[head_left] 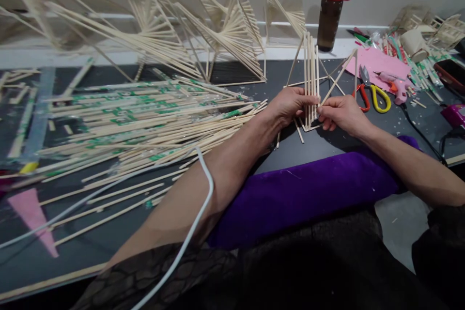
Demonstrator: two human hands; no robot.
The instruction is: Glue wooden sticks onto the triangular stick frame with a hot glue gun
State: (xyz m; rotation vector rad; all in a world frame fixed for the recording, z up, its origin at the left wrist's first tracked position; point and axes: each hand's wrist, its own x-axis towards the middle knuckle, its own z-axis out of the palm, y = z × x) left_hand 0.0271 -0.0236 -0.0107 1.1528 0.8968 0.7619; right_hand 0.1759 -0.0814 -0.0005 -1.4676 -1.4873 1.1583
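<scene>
A small frame of thin wooden sticks (310, 75) stands on the grey table, with several sticks side by side in its upright row. My left hand (290, 105) pinches that row from the left, thumb and fingers closed around the sticks. On the right side of the same row, my right hand (339, 114) has its fingertips closed on a stick near the frame's lower part. Loose wooden sticks (145, 128), some in clear and green wrappers, lie left of my left forearm. Scissors (374, 94) with red and yellow handles lie just beyond my right hand.
Twisted stick models (225, 34) line the wall. A bottle (330, 17) with a red lid stands behind the frame. A pink glue gun (399, 88) lies at right near pink felt (381, 64). A purple cushion (316, 189) borders the front; a white cable (203, 213) crosses my left arm.
</scene>
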